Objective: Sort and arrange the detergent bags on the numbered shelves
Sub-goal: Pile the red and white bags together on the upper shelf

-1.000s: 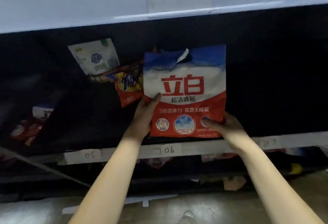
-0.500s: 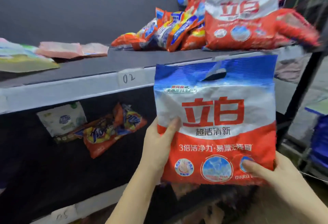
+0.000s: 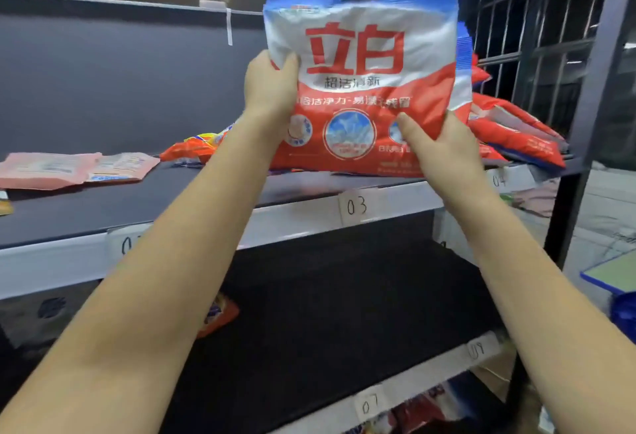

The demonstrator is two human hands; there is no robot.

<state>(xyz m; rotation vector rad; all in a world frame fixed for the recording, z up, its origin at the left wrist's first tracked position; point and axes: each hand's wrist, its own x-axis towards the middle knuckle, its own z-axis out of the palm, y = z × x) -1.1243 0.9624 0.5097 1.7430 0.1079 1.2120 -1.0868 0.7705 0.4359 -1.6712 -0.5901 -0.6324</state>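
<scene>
I hold a large detergent bag [image 3: 361, 68], blue on top, white in the middle, red below, upright over the top shelf [image 3: 172, 192] above the 03 label [image 3: 356, 207]. My left hand [image 3: 272, 84] grips its left edge with the thumb on the front. My right hand [image 3: 437, 148] grips its lower right corner. Behind it, matching red bags [image 3: 516, 130] lie stacked above the 04 label [image 3: 499, 179]. Orange bags [image 3: 196, 149] lie to the left of the held bag.
Pink flat bags [image 3: 69, 170] lie at the left of the top shelf. The lower shelf holds an orange bag [image 3: 220, 316], with labels 07 [image 3: 370, 406] and 09 [image 3: 478, 349] on its edge. A dark upright post [image 3: 578, 144] stands at the right.
Both hands have lifted the bag from the lower shelf level up to the top shelf, toward the right near the 03 label. My view has risen with it.
</scene>
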